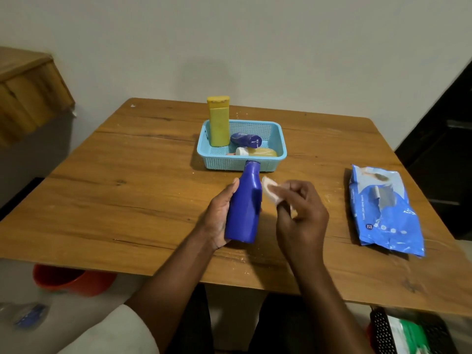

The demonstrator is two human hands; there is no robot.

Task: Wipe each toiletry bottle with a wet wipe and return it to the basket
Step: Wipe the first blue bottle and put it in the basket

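The left hand (219, 213) was wrapped around the big blue bottle (245, 204), holding it up over the wooden table (127, 200) with its cap pointing at the basket. The right hand (298, 218) was just beside it, its fingers pinching a small white wet wipe (269, 191) that touched the bottle's right side. A blue pack of wipes (383, 210) lay flat on the table, well apart to the right. The light blue basket (279, 146) sat behind the bottle, and the bottle's cap hid a bit of its front wall. In the basket, a tall yellow bottle (219, 122) stood up in the left back corner. A small dark blue bottle (245, 139) lay on its side beside it. A yellow bottle with a white cap (258, 152) lay near the front.
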